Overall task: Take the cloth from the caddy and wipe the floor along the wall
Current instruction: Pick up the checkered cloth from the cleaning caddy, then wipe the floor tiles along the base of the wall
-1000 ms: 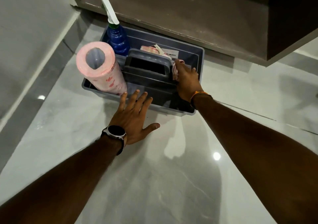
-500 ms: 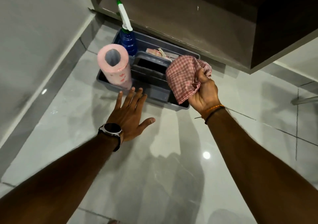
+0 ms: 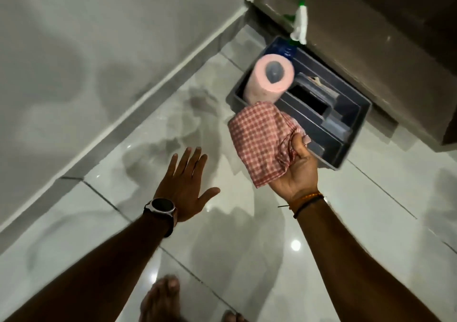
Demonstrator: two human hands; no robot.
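While left hand (image 3: 184,188) splays, right hand (image 3: 298,170) grips cloth (image 3: 259,141).

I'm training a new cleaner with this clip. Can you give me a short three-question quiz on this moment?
1. True or false: the checked cloth is already out of the grey caddy.
2. Which hand grips the cloth? A) left hand B) right hand C) both
3. Fill in: the pink paper roll stands in the caddy next to the blue spray ____.

Key
1. True; it hangs in the air in front of the caddy.
2. B; the right hand holds it, while the left hand is spread open above the floor.
3. bottle
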